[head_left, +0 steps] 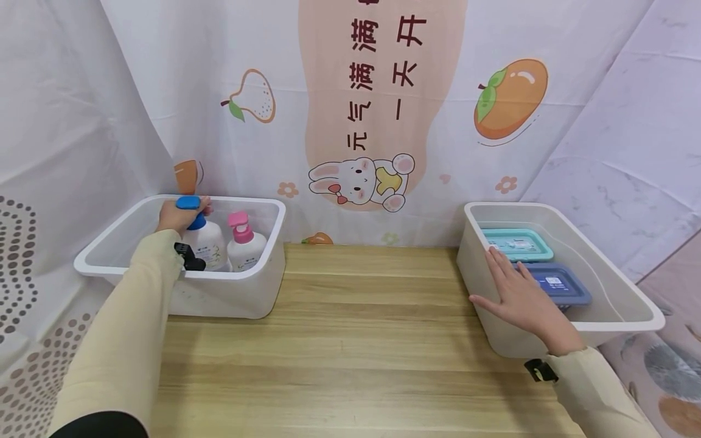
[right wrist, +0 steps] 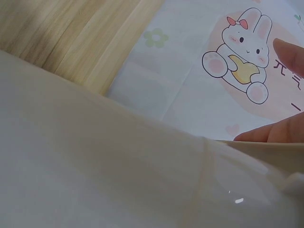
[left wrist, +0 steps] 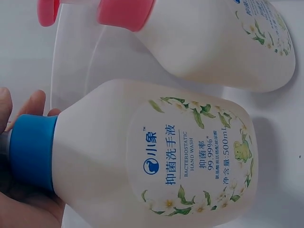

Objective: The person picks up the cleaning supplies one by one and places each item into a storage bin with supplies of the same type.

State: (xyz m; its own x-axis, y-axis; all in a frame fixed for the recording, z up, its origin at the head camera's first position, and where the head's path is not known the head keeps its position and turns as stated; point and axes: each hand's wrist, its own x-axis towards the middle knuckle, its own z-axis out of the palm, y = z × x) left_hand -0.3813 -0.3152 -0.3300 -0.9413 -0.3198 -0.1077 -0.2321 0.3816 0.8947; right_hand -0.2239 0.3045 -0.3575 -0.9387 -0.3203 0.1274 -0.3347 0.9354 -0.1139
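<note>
In the left bin [head_left: 230, 298] stands a white hand wash bottle [left wrist: 156, 156] with a blue pump top [head_left: 188, 202] and a flowered label. My left hand [head_left: 177, 214] grips it at the pump, fingers around the blue collar [left wrist: 33, 152]. Right beside it is a second white bottle [head_left: 246, 250] with a pink pump [head_left: 240, 226]. On the other side, my right hand [head_left: 520, 298] lies over the near left rim of the right bin [head_left: 608, 274], palm down with fingers extended. Partly under its fingertips are a teal-lidded pack [head_left: 520, 244] and a blue-lidded pack [head_left: 564, 285].
Between the two bins stretches a wooden tabletop [head_left: 350, 353]. A printed cloth [head_left: 263, 36] with a rabbit and fruit hangs behind it. More cloth covers the left and right sides.
</note>
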